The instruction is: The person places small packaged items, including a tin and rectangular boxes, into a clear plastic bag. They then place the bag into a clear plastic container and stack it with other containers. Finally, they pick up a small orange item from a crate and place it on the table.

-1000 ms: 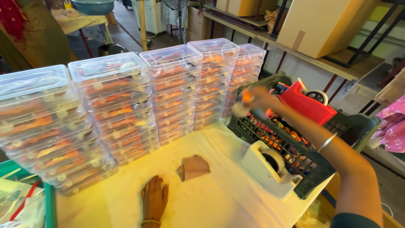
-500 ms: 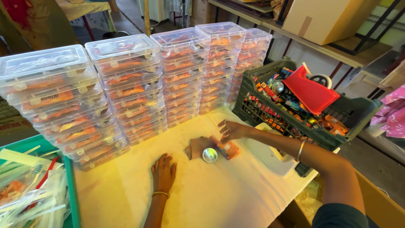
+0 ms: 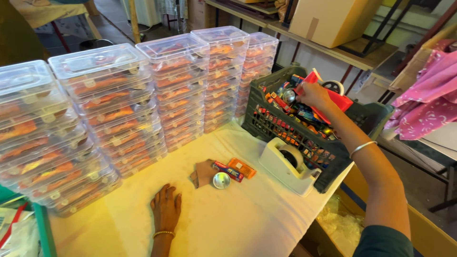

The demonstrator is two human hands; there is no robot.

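Your right hand [image 3: 314,93] grips a shiny ball [image 3: 289,96] inside the crate [image 3: 328,157]; a loose grip could drop it. Your left hand [image 3: 166,209] rests flat, empty, on the counter [image 3: 247,219].

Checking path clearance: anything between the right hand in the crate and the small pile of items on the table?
Partly. The right hand is inside the crate; the crate's near wall and the tape dispenser lie between it and the pile.

Stacked clear boxes [image 3: 119,104], tape dispenser [image 3: 288,164], cardboard box [image 3: 333,19].
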